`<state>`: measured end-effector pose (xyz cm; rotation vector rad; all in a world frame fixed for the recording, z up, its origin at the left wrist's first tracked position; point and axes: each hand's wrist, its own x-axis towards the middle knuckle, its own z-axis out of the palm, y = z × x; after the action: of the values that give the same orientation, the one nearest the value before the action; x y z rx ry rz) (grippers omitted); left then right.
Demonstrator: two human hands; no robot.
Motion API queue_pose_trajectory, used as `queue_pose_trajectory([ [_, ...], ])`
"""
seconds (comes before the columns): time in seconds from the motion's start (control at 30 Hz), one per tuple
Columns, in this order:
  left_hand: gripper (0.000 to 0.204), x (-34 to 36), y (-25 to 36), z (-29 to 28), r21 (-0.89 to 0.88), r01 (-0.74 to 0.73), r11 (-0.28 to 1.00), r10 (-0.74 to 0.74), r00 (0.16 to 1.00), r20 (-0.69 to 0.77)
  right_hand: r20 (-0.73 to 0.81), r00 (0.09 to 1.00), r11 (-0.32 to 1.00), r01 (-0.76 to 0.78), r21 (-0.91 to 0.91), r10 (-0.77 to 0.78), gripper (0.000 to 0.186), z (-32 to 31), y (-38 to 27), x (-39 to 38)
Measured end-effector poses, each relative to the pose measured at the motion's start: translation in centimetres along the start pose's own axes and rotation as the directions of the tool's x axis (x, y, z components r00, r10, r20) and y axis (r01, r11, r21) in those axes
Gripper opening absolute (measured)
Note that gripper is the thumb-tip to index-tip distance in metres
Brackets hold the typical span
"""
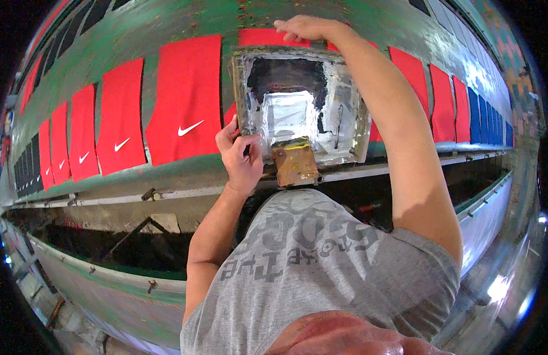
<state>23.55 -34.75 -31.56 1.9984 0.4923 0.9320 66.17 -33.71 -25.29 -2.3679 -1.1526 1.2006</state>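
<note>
A worn, paint-smeared screen frame (339,142), with a pale central window and black smears, is over the red fabric panels in front of me. A rusty tan block (294,165) is at its near edge. My left hand (241,154) grips the frame's left edge, its fingers curled. My right hand (303,29) is extended beyond the frame's far edge, fingers apart over a red panel (250,36); whether they touch it is unclear. My right forearm passes along the frame's right side.
More red panels (185,83) with small white marks line the long green table (149,26). Black panels (28,165) are at far left, blue panels (484,118) at far right. A metal rail (114,198) runs along the near edge, above a dark trough (108,239).
</note>
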Motion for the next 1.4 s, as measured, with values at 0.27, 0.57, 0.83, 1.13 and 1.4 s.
queue_pose_trajectory([
  [0.27,0.03,-0.1,0.0,-0.4,-0.019,0.042,0.999,-0.041,0.998,0.047,-0.903,0.426,0.994,0.11,0.0,-0.048,0.051,5.3,8.4,-21.3],
  [0.57,0.021,-0.1,-0.4,0.0,0.105,0.026,0.994,-0.033,0.997,0.063,-0.409,0.808,0.546,0.132,0.828,0.425,0.054,20.8,14.3,-30.5],
  [0.83,0.019,-0.4,-0.5,0.0,0.072,0.239,0.968,-0.245,0.965,0.091,-0.526,0.779,0.361,0.408,0.839,0.342,0.061,21.7,12.3,-31.1],
  [1.13,0.022,-0.3,-2.1,0.9,0.019,0.07,0.997,-0.071,0.997,0.03,-0.627,0.674,0.42,0.475,0.773,0.391,0.059,23.3,11.9,-30.7],
  [1.4,0.02,-1.1,-2.3,1.4,-0.065,0.236,0.97,-0.235,0.972,0.032,-0.66,0.671,0.441,0.507,0.741,0.337,0.062,23.1,12.0,-30.7],
])
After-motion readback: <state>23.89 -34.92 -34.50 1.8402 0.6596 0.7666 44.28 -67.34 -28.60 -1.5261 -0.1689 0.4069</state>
